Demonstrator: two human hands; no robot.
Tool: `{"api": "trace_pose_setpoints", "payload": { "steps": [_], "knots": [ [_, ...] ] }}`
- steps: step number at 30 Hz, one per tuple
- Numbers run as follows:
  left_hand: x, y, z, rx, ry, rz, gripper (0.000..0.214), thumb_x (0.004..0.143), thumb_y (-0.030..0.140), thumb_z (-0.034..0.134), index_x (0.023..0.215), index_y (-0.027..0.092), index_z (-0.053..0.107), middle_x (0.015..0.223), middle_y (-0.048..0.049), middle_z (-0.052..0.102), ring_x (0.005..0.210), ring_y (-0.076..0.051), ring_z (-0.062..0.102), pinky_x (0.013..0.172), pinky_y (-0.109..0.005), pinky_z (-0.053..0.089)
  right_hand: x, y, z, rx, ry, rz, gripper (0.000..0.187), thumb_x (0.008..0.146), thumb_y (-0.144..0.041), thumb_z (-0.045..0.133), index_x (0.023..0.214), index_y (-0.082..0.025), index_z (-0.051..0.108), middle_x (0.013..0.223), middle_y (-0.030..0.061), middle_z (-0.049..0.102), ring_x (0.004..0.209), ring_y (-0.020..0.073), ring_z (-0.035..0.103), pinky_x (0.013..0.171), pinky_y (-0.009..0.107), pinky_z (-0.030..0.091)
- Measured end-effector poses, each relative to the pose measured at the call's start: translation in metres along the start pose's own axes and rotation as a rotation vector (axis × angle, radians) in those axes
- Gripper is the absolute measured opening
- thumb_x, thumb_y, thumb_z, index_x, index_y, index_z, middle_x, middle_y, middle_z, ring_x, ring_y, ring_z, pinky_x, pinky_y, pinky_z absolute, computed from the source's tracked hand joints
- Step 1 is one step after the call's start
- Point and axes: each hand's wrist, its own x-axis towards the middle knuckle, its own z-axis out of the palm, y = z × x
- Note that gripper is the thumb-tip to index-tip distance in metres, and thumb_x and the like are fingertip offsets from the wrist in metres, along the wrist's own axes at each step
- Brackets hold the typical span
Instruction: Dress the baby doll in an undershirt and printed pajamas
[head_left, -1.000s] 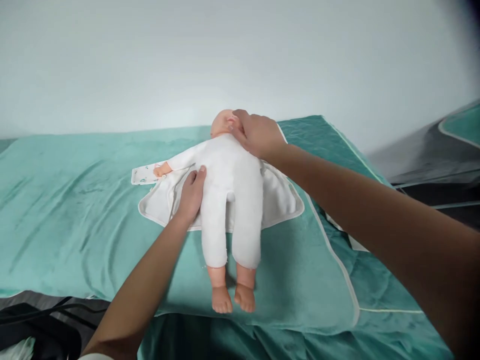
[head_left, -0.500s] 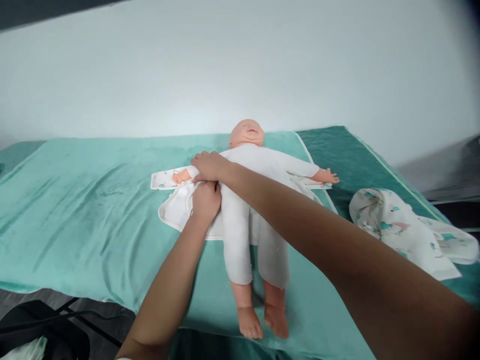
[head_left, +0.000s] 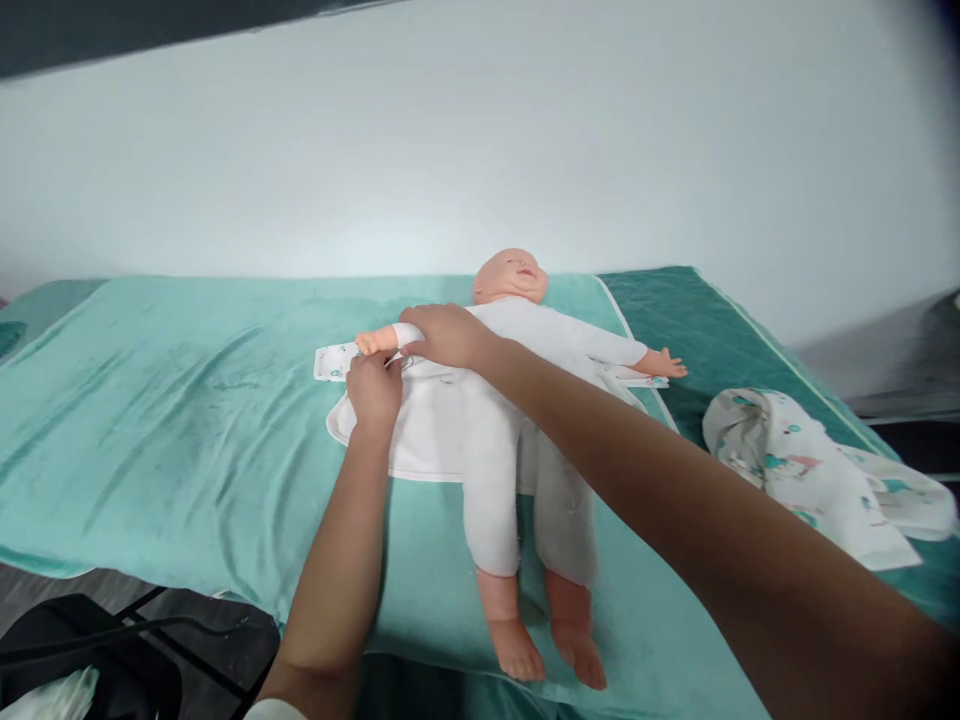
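A baby doll (head_left: 491, 430) with a white cloth body lies on its back, on top of a spread-out baby shirt (head_left: 427, 440) with a white inner side and patterned sleeves. My right hand (head_left: 448, 335) is wrapped round the doll's arm on the left, near the white forearm; the doll's small hand pokes out beyond my fingers. Just below that wrist, my left hand (head_left: 375, 388) is closed on the edge of the shirt by its sleeve opening. Its fingertips are partly hidden. The patterned left sleeve (head_left: 332, 362) lies flat behind the doll's hand.
A crumpled patterned baby garment (head_left: 810, 470) lies to the right on the dark green cover (head_left: 675, 310). Under the doll is a light green sheet (head_left: 187, 430) with folds. A white wall (head_left: 480, 130) rises behind. A black chair-like object (head_left: 82, 640) stands at the lower left.
My left hand has moved left and slightly up, from beside the doll's torso to below its wrist. The doll's forearm is now raised off the sleeve in my right hand. The view has shifted slightly.
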Motion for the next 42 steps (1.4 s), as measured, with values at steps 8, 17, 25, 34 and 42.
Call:
{"api": "trace_pose_setpoints", "payload": {
  "steps": [8, 17, 25, 34, 42],
  "knots": [
    [0.003, -0.009, -0.003, -0.511, 0.157, -0.195, 0.01, 0.073, 0.022, 0.066, 0.065, 0.018, 0.06, 0.065, 0.0014, 0.061, 0.066, -0.015, 0.053, 0.068, -0.028, 0.041, -0.002, 0.0, 0.001, -0.038, -0.072, -0.038, 0.05, 0.099, -0.066, 0.045, 0.115, -0.024, 0.067, 0.105, 0.0089, 0.074, 0.098, 0.0273, 0.066, 0.082, 0.035, 0.037],
    [0.007, -0.013, -0.002, -0.715, 0.286, -0.296, 0.014, 0.069, 0.022, 0.067, 0.081, 0.017, 0.072, 0.079, -0.0014, 0.072, 0.074, -0.015, 0.064, 0.077, -0.03, 0.051, -0.004, 0.007, 0.003, -0.026, -0.049, 0.001, 0.052, 0.095, -0.07, 0.046, 0.095, -0.022, 0.068, 0.102, 0.0089, 0.076, 0.093, 0.027, 0.068, 0.077, 0.035, 0.037],
    [0.007, -0.019, 0.003, -0.774, 0.349, -0.296, 0.017, 0.069, 0.024, 0.068, 0.084, 0.016, 0.072, 0.081, -0.0012, 0.071, 0.075, -0.015, 0.064, 0.076, -0.03, 0.051, -0.006, 0.007, 0.005, -0.082, -0.067, 0.025, 0.051, 0.094, -0.068, 0.048, 0.094, -0.022, 0.069, 0.1, 0.0098, 0.076, 0.093, 0.0277, 0.068, 0.079, 0.037, 0.038],
    [0.002, -0.009, 0.001, -0.718, 0.409, -0.247, 0.015, 0.073, 0.023, 0.065, 0.086, 0.018, 0.071, 0.084, -0.0011, 0.071, 0.08, -0.015, 0.065, 0.081, -0.03, 0.052, -0.007, 0.003, 0.004, -0.08, -0.067, 0.048, 0.046, 0.093, -0.064, 0.052, 0.096, -0.021, 0.069, 0.103, 0.0112, 0.076, 0.096, 0.0289, 0.068, 0.081, 0.038, 0.039],
    [0.001, -0.006, 0.0, -0.803, 0.426, -0.287, 0.015, 0.071, 0.022, 0.068, 0.085, 0.017, 0.072, 0.08, 0.0002, 0.07, 0.077, -0.014, 0.064, 0.077, -0.029, 0.052, -0.008, 0.002, 0.001, -0.033, -0.083, 0.057, 0.043, 0.093, -0.062, 0.054, 0.091, -0.022, 0.069, 0.098, 0.0092, 0.076, 0.093, 0.0275, 0.067, 0.08, 0.036, 0.038]
  ]
}}
